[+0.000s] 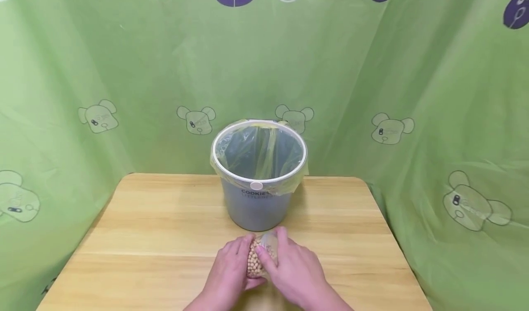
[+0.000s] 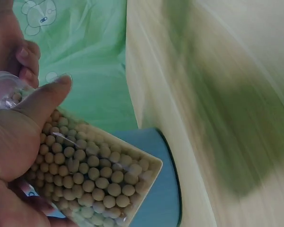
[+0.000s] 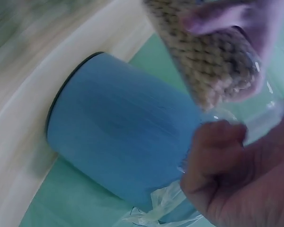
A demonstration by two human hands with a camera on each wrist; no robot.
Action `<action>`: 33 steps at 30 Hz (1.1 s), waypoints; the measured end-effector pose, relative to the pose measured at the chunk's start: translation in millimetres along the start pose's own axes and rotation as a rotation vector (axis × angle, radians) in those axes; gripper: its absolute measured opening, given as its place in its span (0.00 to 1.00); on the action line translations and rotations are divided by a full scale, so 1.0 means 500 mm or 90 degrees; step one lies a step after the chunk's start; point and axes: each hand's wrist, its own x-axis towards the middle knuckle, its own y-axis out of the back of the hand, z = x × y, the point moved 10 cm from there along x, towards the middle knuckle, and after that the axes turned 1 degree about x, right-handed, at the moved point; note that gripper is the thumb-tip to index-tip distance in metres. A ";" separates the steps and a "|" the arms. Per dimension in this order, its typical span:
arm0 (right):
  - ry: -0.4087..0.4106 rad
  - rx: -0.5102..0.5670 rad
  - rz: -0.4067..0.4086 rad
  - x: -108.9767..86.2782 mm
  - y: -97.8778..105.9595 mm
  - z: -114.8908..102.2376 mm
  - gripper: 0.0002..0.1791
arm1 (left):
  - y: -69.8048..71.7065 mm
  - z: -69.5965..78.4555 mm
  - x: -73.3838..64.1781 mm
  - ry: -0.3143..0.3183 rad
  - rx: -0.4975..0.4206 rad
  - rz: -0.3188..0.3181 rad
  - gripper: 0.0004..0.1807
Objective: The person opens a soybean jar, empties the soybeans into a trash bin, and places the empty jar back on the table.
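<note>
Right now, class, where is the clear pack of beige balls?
In the head view, the clear pack is at bottom centre, between the left hand and the right hand, on the near side of the grey bin.

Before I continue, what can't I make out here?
Head: inside bottom of the bucket, hidden by its front wall and liner.
Head: small lettering below "COOKIE", partly under the liner.
Right wrist: detail of the pack, blurred.
Left wrist: rest of right hand, cut off at left edge.

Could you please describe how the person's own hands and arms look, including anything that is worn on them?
The left hand and the right hand look bare: no glove, ring or watch shows. No sleeve shows either; what is worn higher up is out of view.
</note>
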 end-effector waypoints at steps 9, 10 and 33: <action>0.094 -0.071 0.168 0.000 0.023 -0.010 0.24 | 0.009 0.008 0.001 0.010 -0.025 -0.031 0.52; 0.111 -0.070 0.183 -0.001 0.025 -0.014 0.25 | 0.010 0.006 0.000 0.014 -0.032 -0.035 0.52; 0.199 -0.083 0.078 -0.010 0.030 -0.033 0.48 | 0.010 -0.015 0.009 0.011 -0.114 -0.087 0.48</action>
